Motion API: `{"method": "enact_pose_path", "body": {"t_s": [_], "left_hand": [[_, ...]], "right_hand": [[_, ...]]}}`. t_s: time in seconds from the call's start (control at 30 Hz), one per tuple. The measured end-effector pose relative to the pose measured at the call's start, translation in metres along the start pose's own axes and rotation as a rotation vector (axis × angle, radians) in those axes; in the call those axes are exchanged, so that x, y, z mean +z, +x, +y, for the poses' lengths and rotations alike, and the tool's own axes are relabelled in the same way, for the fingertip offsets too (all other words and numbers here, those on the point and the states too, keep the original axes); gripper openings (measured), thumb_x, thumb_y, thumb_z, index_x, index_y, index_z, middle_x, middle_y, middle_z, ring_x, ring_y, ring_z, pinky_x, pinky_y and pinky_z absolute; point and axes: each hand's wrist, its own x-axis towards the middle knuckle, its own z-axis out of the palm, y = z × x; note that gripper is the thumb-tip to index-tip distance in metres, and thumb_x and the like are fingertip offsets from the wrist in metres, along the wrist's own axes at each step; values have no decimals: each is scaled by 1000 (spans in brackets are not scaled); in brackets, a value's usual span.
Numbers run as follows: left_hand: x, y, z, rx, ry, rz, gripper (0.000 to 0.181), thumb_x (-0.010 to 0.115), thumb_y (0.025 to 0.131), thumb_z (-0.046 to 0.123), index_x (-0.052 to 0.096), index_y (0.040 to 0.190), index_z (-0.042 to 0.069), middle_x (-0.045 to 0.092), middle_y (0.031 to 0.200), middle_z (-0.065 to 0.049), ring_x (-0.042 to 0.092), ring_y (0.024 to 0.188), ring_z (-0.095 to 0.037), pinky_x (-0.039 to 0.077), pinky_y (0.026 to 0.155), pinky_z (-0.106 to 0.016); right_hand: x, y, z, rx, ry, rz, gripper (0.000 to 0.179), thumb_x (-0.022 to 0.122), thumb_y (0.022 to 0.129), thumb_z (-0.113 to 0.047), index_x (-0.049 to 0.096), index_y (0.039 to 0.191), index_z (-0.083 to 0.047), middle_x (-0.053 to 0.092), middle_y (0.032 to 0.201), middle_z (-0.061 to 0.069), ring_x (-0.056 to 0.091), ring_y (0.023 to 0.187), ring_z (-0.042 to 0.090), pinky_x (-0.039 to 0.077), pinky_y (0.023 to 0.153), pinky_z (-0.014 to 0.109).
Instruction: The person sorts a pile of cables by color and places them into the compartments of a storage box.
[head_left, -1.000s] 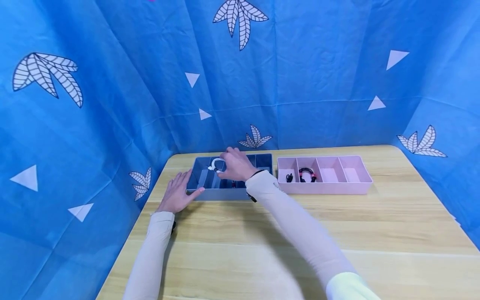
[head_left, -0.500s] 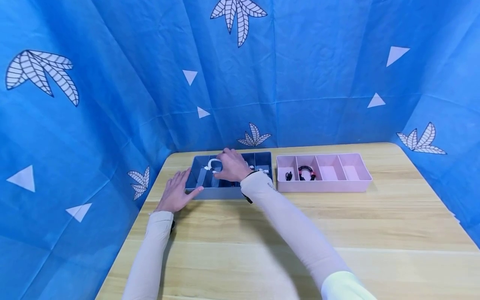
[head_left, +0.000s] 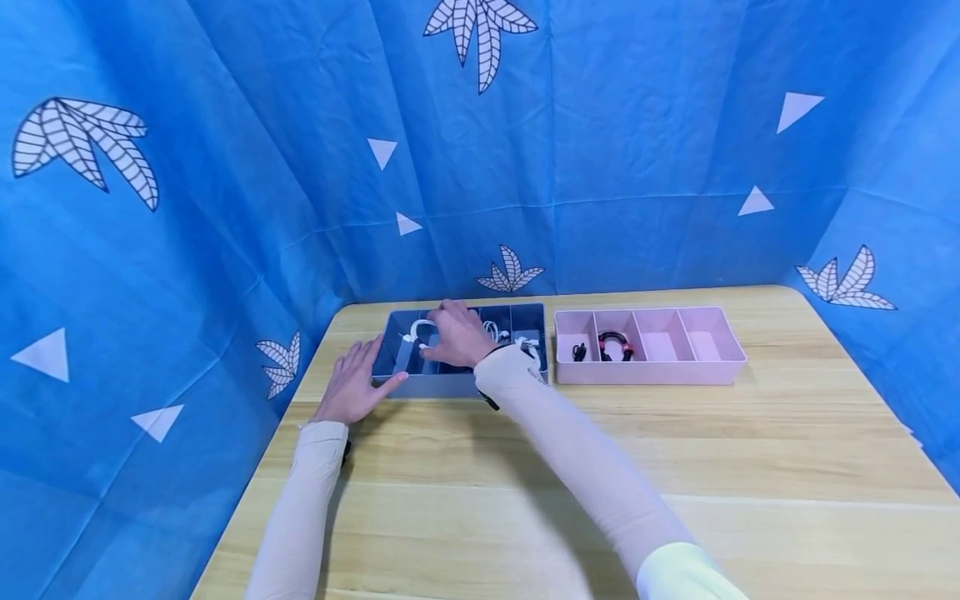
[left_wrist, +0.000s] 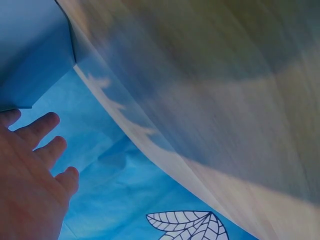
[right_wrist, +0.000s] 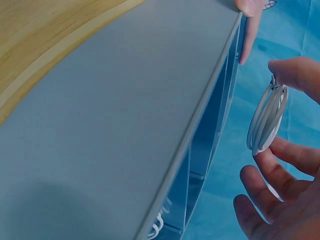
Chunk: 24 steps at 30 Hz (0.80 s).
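My right hand [head_left: 459, 335] pinches a coiled white cable [right_wrist: 267, 120] between thumb and fingers, above the left part of a blue-grey divided box [head_left: 435, 386]. The right wrist view shows the coil hanging beyond the box's long rim, its loops bunched flat. My left hand [head_left: 351, 385] lies against the box's left end, thumb along the front and fingers stretched out. More white cables [head_left: 529, 346] lie in the box's right-hand compartments, partly covered by the right hand and wrist.
Close on the right stands a pink divided box [head_left: 648, 374]. Its two left compartments hold a small black cable [head_left: 578, 353] and a black-and-red coiled cable [head_left: 603, 343]. Both boxes sit near the back of a wooden table [head_left: 450, 500], before a blue curtain [head_left: 637, 150].
My right hand has shifted slightly left with the white cable. White cables in the box's right compartments now show past the wrist. The left hand stays against the box.
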Motion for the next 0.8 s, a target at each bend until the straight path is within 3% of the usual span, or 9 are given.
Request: {"method": "enact_pose_path", "body": {"t_s": [0.8], "left_hand": [[-1, -2, -1, 1, 9, 12, 102, 43, 84, 82, 5, 160, 26, 22, 165, -11, 13, 153, -42, 10, 119, -67]], "right_hand": [[13, 0, -5, -19, -72, 30, 70, 78, 79, -51, 60, 134, -12, 53, 138, 5, 49, 122, 26, 47, 102, 45]]}}
